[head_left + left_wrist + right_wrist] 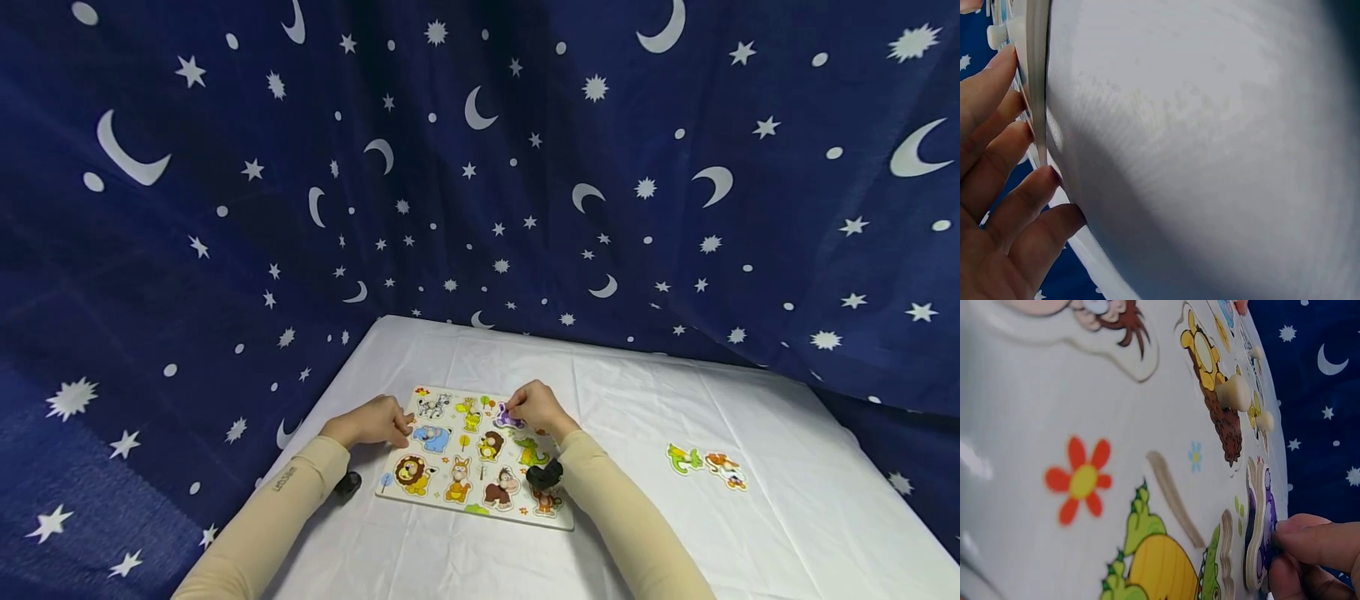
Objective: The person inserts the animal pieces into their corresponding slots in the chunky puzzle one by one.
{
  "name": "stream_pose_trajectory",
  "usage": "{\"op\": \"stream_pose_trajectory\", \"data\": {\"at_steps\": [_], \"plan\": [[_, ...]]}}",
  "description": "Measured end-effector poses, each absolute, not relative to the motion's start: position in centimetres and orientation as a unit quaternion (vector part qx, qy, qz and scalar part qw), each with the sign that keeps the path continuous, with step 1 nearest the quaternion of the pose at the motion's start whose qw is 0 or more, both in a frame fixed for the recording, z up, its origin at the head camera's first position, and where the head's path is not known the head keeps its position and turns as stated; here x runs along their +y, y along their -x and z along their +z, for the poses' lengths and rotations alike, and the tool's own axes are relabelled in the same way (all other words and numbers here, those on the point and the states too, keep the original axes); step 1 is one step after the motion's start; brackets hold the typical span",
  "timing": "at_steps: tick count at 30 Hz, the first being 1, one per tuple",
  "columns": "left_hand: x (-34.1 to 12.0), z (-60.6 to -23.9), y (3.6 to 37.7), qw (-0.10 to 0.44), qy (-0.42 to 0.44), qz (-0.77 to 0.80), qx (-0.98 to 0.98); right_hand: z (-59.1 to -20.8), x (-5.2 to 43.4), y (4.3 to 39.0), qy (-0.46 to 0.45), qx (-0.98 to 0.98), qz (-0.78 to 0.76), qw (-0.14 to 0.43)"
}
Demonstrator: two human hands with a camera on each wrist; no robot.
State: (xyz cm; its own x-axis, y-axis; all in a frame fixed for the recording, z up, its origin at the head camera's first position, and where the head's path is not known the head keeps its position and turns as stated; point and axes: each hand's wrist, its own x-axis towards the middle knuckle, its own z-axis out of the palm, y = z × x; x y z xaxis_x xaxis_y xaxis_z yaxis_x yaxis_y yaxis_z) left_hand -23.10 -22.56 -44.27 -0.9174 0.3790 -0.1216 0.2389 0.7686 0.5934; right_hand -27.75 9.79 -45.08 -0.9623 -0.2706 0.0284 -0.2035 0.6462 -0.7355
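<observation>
Puzzle board under both hands: we see right hand pinching purple piece, left hand with straight fingers steadying board's edge.

Star-cloth backdrop, white-covered tabletop.

Dark navy fabric backdrop printed with white crescent moons, stars and dots hangs creased behind and down both sides, filling the upper view and closing in the scene like a tent. Below it stands a tabletop draped in white, lightly wrinkled cloth, fold lines visible across it. Light is even and soft on the cloth; the backdrop darkens toward the centre top.
</observation>
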Motion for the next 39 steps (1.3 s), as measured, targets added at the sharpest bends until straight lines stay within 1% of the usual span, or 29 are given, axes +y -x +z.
{"op": "stream_pose_trajectory", "data": {"at_steps": [10, 20, 30, 39], "plan": [[-22.52, -44.14, 23.18, 0.120, -0.175, 0.296, 0.931, -45.26, 9.52, 28.05, 0.120, 0.904, -0.405, 0.057], [-22.31, -44.01, 23.23, 0.121, -0.157, 0.297, 0.934, -44.96, 9.20, 28.18, 0.127, 0.910, -0.391, 0.050], [-22.53, -44.59, 23.18, 0.116, -0.155, 0.293, 0.936, -45.65, 8.84, 27.99, 0.137, 0.908, -0.394, 0.053], [-22.42, -44.25, 23.22, 0.116, -0.155, 0.288, 0.938, -45.65, 8.83, 28.03, 0.140, 0.908, -0.391, 0.054]]}}
